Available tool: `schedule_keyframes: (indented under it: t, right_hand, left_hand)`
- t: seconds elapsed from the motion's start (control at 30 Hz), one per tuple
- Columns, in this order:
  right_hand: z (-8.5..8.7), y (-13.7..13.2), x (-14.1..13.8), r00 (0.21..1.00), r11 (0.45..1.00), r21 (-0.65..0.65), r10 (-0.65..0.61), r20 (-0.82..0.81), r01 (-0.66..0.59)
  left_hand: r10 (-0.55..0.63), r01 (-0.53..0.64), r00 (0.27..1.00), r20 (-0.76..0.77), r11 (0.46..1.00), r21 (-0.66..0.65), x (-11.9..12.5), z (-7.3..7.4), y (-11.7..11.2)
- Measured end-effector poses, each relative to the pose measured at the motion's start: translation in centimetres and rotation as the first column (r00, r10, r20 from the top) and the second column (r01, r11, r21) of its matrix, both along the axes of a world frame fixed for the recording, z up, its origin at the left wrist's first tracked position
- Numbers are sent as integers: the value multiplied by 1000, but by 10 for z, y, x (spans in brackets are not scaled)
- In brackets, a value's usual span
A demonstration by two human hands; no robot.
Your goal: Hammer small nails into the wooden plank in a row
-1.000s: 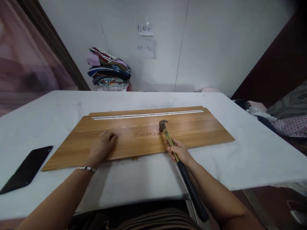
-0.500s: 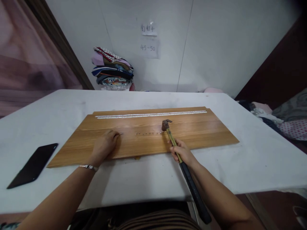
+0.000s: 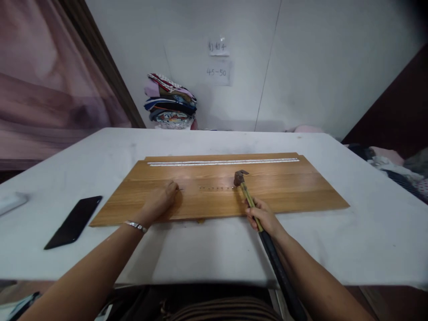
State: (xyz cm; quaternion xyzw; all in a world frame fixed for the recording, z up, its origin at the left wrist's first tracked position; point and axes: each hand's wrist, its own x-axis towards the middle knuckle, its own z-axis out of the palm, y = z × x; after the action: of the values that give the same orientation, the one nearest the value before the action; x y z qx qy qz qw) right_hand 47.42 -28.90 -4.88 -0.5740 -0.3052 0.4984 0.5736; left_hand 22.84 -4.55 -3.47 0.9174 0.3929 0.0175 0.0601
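My right hand is closed around the upper handle of a claw hammer, its rusty head over the wooden board. In my left hand, the fingers pinch a thin nail low over the board, left of the other nails. A row of several small nails stands in the board between the hands, and the hammer head is near its right end. Two white printed strips lie along the board's far side.
A black phone lies on the white table left of the board. Folded cloths are stacked at the back against the wall, below paper notes. A white object sits at the far left, and more fabric is piled at the right.
The view has shifted, so everything appears farther right. Both hands keep nearly the same places over the board, with the hammer and nail still held.
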Motion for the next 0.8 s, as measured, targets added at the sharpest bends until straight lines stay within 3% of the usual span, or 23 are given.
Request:
schedule_keyframes:
  t: [0.1, 0.37, 0.67, 0.8]
  right_hand:
    - [-3, 0, -1, 1000, 1000, -13, 15, -2, -15]
    - [-6, -2, -1, 999, 1000, -9, 25, 24, -25]
    - [-15, -1, 2, 1000, 1000, -17, 8, 21, -8]
    - [-17, 0, 1, 1000, 1000, -22, 0, 21, 1]
  left_hand:
    - [-25, 26, 1000, -3, 997, 67, -2, -3, -3]
    - [-59, 55, 997, 51, 995, 82, -7, -13, -2]
    - [-112, 83, 964, 240, 988, 130, -13, -26, -2]
    - [-57, 23, 972, 227, 988, 150, -16, -34, 1]
